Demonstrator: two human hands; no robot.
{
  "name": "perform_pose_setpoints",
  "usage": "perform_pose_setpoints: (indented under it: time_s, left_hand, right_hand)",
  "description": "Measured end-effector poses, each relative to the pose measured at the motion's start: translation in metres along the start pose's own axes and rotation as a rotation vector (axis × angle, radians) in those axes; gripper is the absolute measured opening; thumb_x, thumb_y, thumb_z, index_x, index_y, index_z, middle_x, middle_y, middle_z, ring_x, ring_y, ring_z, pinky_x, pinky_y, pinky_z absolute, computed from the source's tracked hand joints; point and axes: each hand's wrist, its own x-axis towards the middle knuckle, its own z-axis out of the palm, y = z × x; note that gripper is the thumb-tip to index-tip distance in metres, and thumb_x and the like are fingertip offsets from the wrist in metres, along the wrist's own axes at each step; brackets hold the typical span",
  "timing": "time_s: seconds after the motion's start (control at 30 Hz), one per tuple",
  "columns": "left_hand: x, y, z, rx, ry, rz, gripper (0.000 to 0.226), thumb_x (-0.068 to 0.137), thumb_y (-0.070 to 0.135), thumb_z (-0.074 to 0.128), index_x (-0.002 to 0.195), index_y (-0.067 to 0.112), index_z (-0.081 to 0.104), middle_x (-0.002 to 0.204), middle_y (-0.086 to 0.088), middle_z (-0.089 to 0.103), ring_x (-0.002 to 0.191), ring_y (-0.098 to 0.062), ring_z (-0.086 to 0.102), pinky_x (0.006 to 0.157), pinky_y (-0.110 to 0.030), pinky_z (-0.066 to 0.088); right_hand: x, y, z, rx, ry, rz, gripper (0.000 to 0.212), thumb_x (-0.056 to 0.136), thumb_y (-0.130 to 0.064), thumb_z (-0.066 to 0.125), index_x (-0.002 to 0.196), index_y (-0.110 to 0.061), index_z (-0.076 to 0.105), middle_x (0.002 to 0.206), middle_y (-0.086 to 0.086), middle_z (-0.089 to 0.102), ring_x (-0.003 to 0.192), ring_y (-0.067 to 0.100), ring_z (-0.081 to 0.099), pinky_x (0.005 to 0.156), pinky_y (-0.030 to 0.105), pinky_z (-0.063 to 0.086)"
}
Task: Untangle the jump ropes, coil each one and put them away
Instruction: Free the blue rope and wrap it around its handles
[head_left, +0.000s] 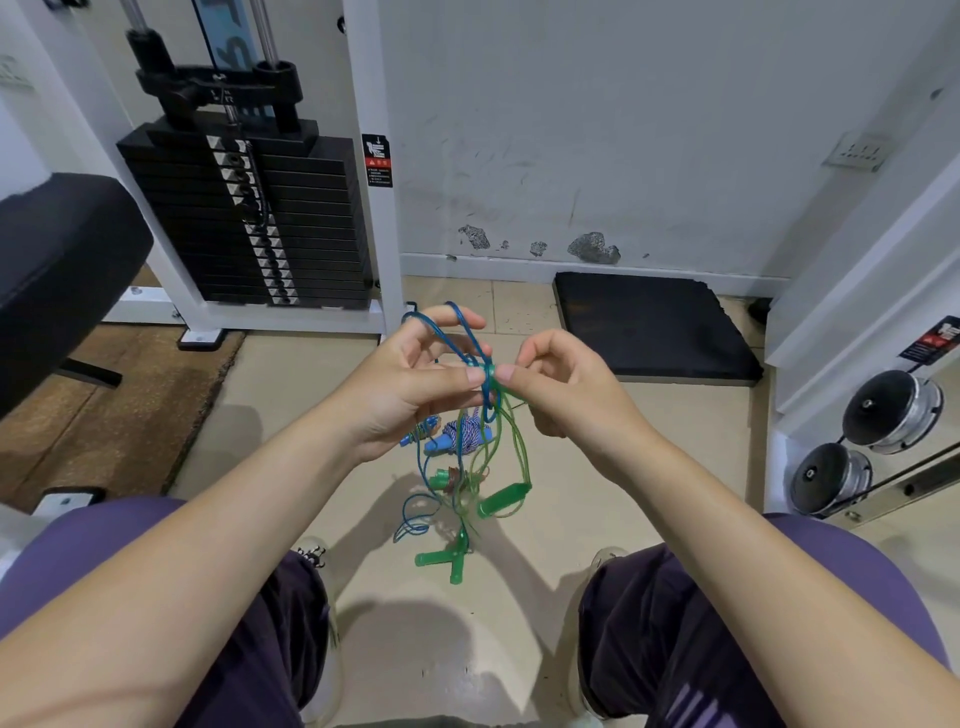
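Observation:
A tangle of thin jump ropes hangs between my hands above the tiled floor. My left hand (415, 374) has a blue rope (464, 332) looped over its fingers and pinches the knot with its thumb. My right hand (558, 379) pinches the same knot (489, 375) from the right. Green rope strands (511, 441) drop from the knot to a green handle (501, 500) that hangs in the air. Two more green handles (448, 560) lie crossed on the floor. A braided blue-and-white rope bundle with a blue handle (457, 436) sits behind the strands.
I sit with my knees apart, shoes on the floor at each side of the ropes. A weight-stack machine (249, 218) stands at the back left, a black padded seat (57, 270) at the left, a black mat (654, 325) by the wall, dumbbells (893, 410) at the right.

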Motion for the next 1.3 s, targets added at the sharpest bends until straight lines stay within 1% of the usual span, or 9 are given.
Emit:
perform_pose_setpoints:
  time_s: [0.2, 0.4, 0.63, 0.77, 0.9, 0.97, 1.03, 1.2, 1.3]
  left_hand:
    - [0.0, -0.003, 0.004, 0.101, 0.118, 0.033, 0.041, 0.072, -0.004, 0.079, 0.103, 0.017, 0.062, 0.089, -0.008, 0.065, 0.071, -0.017, 0.069, 0.067, -0.027, 0.057]
    - [0.002, -0.006, 0.009, 0.138, 0.189, 0.041, 0.02, 0.079, -0.006, 0.072, 0.09, 0.009, 0.065, 0.087, -0.006, 0.063, 0.073, -0.016, 0.068, 0.068, -0.03, 0.06]
    - [0.003, -0.005, 0.005, 0.205, 0.231, 0.027, 0.01, 0.084, -0.004, 0.069, 0.087, 0.004, 0.064, 0.075, -0.004, 0.072, 0.067, -0.019, 0.071, 0.064, -0.027, 0.061]
    - [0.003, -0.005, 0.007, 0.19, 0.284, 0.024, 0.011, 0.084, -0.002, 0.07, 0.092, -0.002, 0.063, 0.081, -0.019, 0.07, 0.064, -0.022, 0.072, 0.061, -0.025, 0.06]
    - [0.004, -0.003, 0.008, 0.091, 0.335, 0.019, 0.01, 0.085, -0.002, 0.069, 0.09, 0.001, 0.061, 0.08, -0.017, 0.07, 0.065, -0.023, 0.072, 0.061, -0.026, 0.06]
    - [0.005, -0.002, 0.008, 0.065, 0.335, 0.008, 0.01, 0.085, -0.001, 0.069, 0.091, 0.002, 0.061, 0.079, -0.015, 0.071, 0.067, -0.024, 0.073, 0.06, -0.025, 0.059]
    - [0.005, -0.001, 0.008, 0.06, 0.339, -0.016, 0.011, 0.085, 0.0, 0.07, 0.092, 0.003, 0.062, 0.077, -0.012, 0.073, 0.067, -0.024, 0.073, 0.06, -0.026, 0.06]
    - [0.001, -0.001, 0.009, 0.156, 0.304, -0.107, 0.01, 0.083, 0.004, 0.073, 0.089, 0.004, 0.065, 0.071, -0.007, 0.073, 0.061, -0.021, 0.072, 0.061, -0.024, 0.06]
    - [0.003, -0.001, 0.005, 0.138, 0.362, -0.072, 0.01, 0.083, -0.001, 0.072, 0.09, 0.0, 0.064, 0.07, -0.011, 0.072, 0.062, -0.023, 0.073, 0.063, -0.024, 0.061]
  right_hand:
    - [-0.002, 0.006, 0.001, -0.319, -0.01, -0.063, 0.047, 0.067, -0.031, 0.088, 0.092, -0.02, 0.05, 0.08, -0.004, 0.048, 0.059, 0.005, 0.041, 0.052, 0.017, 0.033]
    - [0.0, 0.013, 0.0, -0.393, 0.042, -0.182, 0.031, 0.074, -0.025, 0.081, 0.076, -0.018, 0.052, 0.071, -0.008, 0.051, 0.061, 0.009, 0.043, 0.057, 0.026, 0.035]
    - [0.006, 0.016, -0.004, -0.432, 0.075, -0.188, 0.009, 0.08, -0.015, 0.073, 0.087, -0.021, 0.072, 0.086, -0.001, 0.069, 0.079, 0.009, 0.06, 0.074, 0.022, 0.047]
    - [0.007, 0.022, 0.004, -0.517, 0.183, -0.211, 0.017, 0.086, -0.019, 0.068, 0.101, -0.025, 0.073, 0.103, 0.002, 0.062, 0.092, -0.007, 0.053, 0.081, 0.005, 0.037]
    - [0.004, 0.026, 0.011, -0.476, 0.247, -0.245, 0.018, 0.091, -0.026, 0.063, 0.109, -0.031, 0.066, 0.112, -0.001, 0.047, 0.106, -0.008, 0.045, 0.09, 0.02, 0.043]
    - [0.004, 0.024, 0.011, -0.474, 0.243, -0.27, 0.014, 0.093, -0.024, 0.061, 0.107, -0.028, 0.063, 0.111, 0.002, 0.046, 0.102, -0.014, 0.042, 0.087, 0.012, 0.039]
    - [0.004, 0.024, 0.011, -0.497, 0.228, -0.304, 0.011, 0.095, -0.021, 0.058, 0.104, -0.025, 0.063, 0.107, 0.001, 0.046, 0.098, -0.014, 0.042, 0.082, 0.015, 0.039]
    - [0.008, 0.03, 0.013, -0.546, 0.27, -0.326, 0.012, 0.097, -0.017, 0.052, 0.101, -0.021, 0.063, 0.103, -0.002, 0.044, 0.1, 0.017, 0.048, 0.082, 0.03, 0.041]
    - [0.009, 0.027, 0.012, -0.565, 0.301, -0.326, 0.01, 0.098, -0.01, 0.049, 0.099, -0.009, 0.059, 0.101, 0.001, 0.045, 0.087, 0.005, 0.04, 0.076, 0.021, 0.031]
